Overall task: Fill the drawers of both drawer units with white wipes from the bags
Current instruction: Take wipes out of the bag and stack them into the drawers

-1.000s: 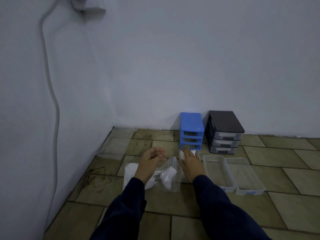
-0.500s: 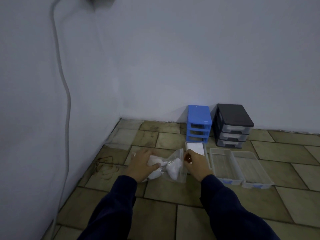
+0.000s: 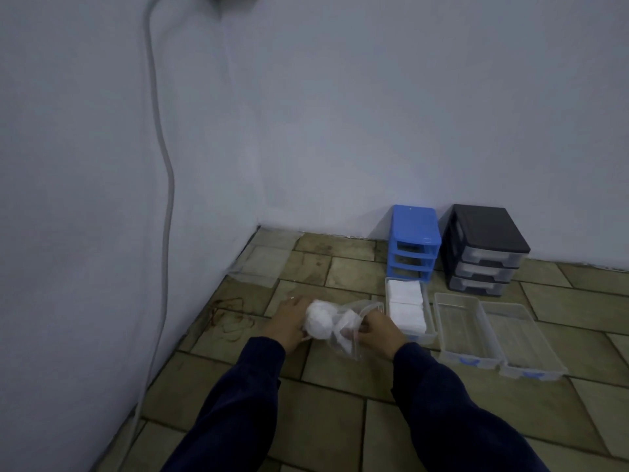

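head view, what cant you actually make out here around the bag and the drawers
- Right hand fingertips: tucked behind the clear bag, so the exact grip is hidden.
- Wipe count in the bag: the white wad is crumpled and blurred.
- Black unit drawer contents: frosted fronts, too small and dim.
- Blue unit slots: dark inside.
- Fixture at the top of the wall cable: cut off by the frame edge.

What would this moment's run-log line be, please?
left hand: holds wipes | right hand: pinches bag | one drawer filled | two clear drawers empty
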